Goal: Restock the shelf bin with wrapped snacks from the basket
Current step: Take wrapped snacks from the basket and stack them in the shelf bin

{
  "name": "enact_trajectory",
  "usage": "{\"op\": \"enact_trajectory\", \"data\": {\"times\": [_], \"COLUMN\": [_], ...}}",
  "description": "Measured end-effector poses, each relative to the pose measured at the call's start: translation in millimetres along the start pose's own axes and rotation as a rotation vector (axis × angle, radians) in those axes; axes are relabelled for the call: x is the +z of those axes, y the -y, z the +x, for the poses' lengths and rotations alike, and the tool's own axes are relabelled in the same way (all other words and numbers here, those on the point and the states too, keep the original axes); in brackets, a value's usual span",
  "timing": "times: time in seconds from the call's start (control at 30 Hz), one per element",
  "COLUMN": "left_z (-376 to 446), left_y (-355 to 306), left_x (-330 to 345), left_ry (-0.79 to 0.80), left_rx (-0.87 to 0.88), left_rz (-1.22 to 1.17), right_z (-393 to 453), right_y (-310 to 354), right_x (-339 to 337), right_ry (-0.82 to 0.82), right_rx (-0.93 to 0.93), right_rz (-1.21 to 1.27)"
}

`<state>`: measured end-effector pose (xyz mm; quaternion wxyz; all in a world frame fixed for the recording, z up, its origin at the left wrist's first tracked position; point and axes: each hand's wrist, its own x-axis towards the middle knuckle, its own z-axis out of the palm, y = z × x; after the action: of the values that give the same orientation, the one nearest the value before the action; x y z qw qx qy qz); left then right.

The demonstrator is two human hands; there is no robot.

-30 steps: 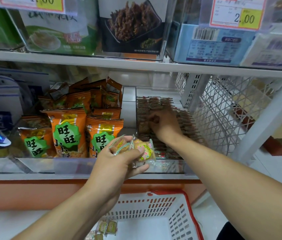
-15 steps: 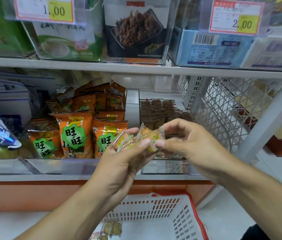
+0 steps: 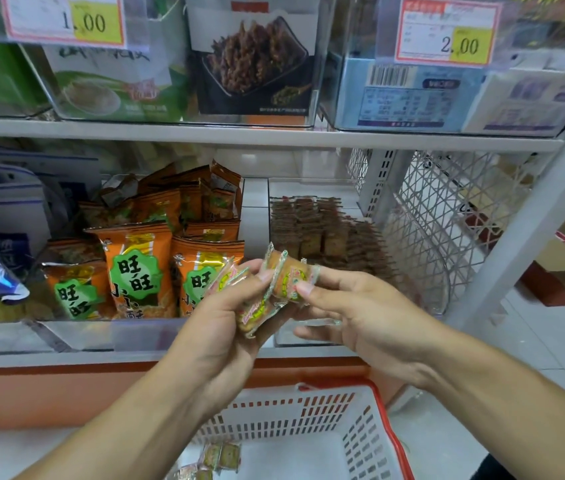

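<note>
My right hand (image 3: 360,317) pinches 1 clear-wrapped yellow snack cake (image 3: 291,277) off the few my left hand (image 3: 218,327) grips, so it goes alone into the clear shelf bin (image 3: 303,337) just behind. The white-and-red basket (image 3: 360,434) waits below both wrists.

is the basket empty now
No, a few wrapped snacks lie at the bottom of the basket, below the hands.
</note>
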<state>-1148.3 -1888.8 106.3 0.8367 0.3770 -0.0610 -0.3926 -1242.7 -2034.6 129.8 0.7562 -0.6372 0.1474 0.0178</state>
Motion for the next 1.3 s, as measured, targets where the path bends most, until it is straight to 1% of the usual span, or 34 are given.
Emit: {"op": "enact_trajectory", "data": {"times": [0.1, 0.17, 0.23, 0.27, 0.33, 0.37, 0.4, 0.47, 0.57, 0.63, 0.7, 0.8, 0.87, 1.03, 1.1, 1.23, 1.3], "left_z": [2.9, 4.3, 5.7, 5.3, 3.8, 3.7, 3.6, 3.9, 4.9, 5.3, 5.5, 5.9, 5.9, 5.6, 5.7, 5.6, 6.1], "left_y": [1.6, 4.1, 6.8, 7.9, 9.2, 9.6, 10.0, 10.3, 10.8, 11.0, 10.6, 10.0, 10.4, 14.5, 15.5, 15.2, 15.0], "left_x": [-1.6, -4.1, -8.0, -8.1, -5.7, -4.1, -2.4, -1.0, -2.8, -3.8, -4.3, -5.6, -6.1, -2.7, -2.5, -3.4, -4.1], "left_ry": [-0.022, -0.11, -0.202, -0.216, -0.216, -0.216, -0.211, -0.2, -0.204, -0.201, -0.192, -0.188, -0.19, -0.18, -0.183, -0.188, -0.189], "left_rx": [0.005, 0.011, 0.001, -0.012, -0.053, -0.071, -0.085, -0.104, -0.125, -0.14, -0.15, -0.162, -0.166, -0.176, -0.182, -0.188, -0.191], "left_rz": [0.094, 0.165, 0.211, 0.21, 0.185, 0.179, 0.18, 0.186, 0.203, 0.213, 0.222, 0.222, 0.223, 0.234, 0.238, 0.256, 0.255], "right_z": [3.0, 8.9, 17.2, 23.0, 37.0, 45.3, 54.8, 76.2, 106.2, 115.9, 118.1, 112.5, 111.3, 118.6, 118.0, 111.1, 104.9], "right_y": [-2.9, -1.2, 4.7, 7.8, 11.6, 11.3, 9.2, 1.6, -2.3, -0.2, 1.7, 10.3, 12.6, -1.2, -2.7, -2.3, 5.7], "right_x": [-2.0, -9.0, -22.3, -31.5, -49.1, -54.6, -57.9, -58.7, -62.2, -68.7, -77.9, -90.0, -94.9, -88.8, -87.1, -88.8, -96.6], "right_ry": [-0.017, -0.06, -0.17, -0.268, -0.454, -0.487, -0.481, -0.435, -0.519, -0.543, -0.494, -0.448, -0.448, -0.511, -0.558, -0.523, -0.561], "right_rx": [-0.005, -0.016, -0.091, -0.139, -0.18, -0.175, -0.165, -0.152, -0.125, -0.045, 0.005, 0.01, -0.005, -0.088, -0.136, -0.225, -0.272], "right_rz": [0.026, 0.074, 0.016, -0.133, -0.642, -0.845, -0.95, -0.964, -1.03, -1.042, -1.05, -1.042, -1.054, -1.097, -1.058, -0.96, -0.896]}}
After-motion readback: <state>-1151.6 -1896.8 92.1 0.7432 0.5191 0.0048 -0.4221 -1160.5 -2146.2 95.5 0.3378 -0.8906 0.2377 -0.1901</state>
